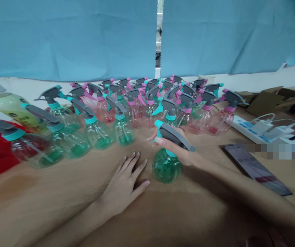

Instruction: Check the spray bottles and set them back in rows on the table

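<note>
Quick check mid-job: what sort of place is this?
Probably a small assembly or packing workbench: dozens of matching spray bottles crowd the wooden table, the right hand grips a green spray bottle, and cardboard boxes and a power strip lie to the right.

1. At frame centre I see one spray bottle (166,166) standing on the bench (60,199), with my right hand (178,151) around its neck.
2. My left hand (124,181) lies flat on the bench just left of it.
3. Behind both, a crowd of bottles (137,106) spans the middle band, from the left edge to right of centre.
4. A power strip (247,130) lies right of the crowd, and a phone (255,169) lies in front of it.
5. A curtain (72,37) hangs behind everything.
</note>
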A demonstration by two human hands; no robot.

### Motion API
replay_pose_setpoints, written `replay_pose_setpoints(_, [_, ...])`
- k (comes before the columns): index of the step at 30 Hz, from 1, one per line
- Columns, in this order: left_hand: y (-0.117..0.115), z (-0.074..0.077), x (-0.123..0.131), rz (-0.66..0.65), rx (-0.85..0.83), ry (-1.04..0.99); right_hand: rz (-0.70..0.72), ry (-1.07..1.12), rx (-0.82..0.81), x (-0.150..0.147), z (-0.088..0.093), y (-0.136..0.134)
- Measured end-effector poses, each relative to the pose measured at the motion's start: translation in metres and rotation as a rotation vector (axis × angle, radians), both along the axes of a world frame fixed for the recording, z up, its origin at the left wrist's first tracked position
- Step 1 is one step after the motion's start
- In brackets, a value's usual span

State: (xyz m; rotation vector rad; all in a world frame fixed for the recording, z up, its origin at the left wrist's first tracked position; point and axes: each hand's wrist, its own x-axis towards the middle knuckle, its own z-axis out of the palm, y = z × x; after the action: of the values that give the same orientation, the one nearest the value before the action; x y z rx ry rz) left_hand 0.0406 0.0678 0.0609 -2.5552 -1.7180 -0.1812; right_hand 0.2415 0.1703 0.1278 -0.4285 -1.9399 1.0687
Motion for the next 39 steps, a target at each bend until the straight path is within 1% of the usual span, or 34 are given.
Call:
replay_pose_setpoints(2, [0.0004,-0.0008,-0.0004,-0.002,0.011,0.0,0.018,0.012,-0.019,0.0003,-0.0003,-0.001])
replay_pose_setpoints(8, [0.0008,-0.0023,-0.0006,0.001,0.026,-0.013,0.002,0.024,-0.055,0.0019,-0.0004,-0.0043])
replay_pose_setpoints(18, [0.0003,-0.0006,-0.0003,-0.002,0.019,-0.006,0.016,0.031,-0.083,0.0013,-0.0032,-0.0028])
replay_pose_setpoints(26, [0.0003,-0.0019,-0.0007,-0.006,0.033,-0.009,-0.001,0.017,-0.063,0.0017,-0.0008,-0.0035])
replay_pose_setpoints(31, [-0.0003,-0.0009,-0.0006,0.0,0.004,0.009,0.007,0.015,-0.073,0.0016,-0.0019,-0.0036])
replay_pose_setpoints(34, [0.0004,0.0003,0.0002,-0.001,0.0,0.006,0.003,0.016,-0.052,0.0018,-0.0006,-0.0038])
replay_pose_setpoints(39, [0.0012,-0.0008,0.0008,-0.003,0.016,0.001,-0.039,0.006,0.041,0.0021,0.0019,-0.0029])
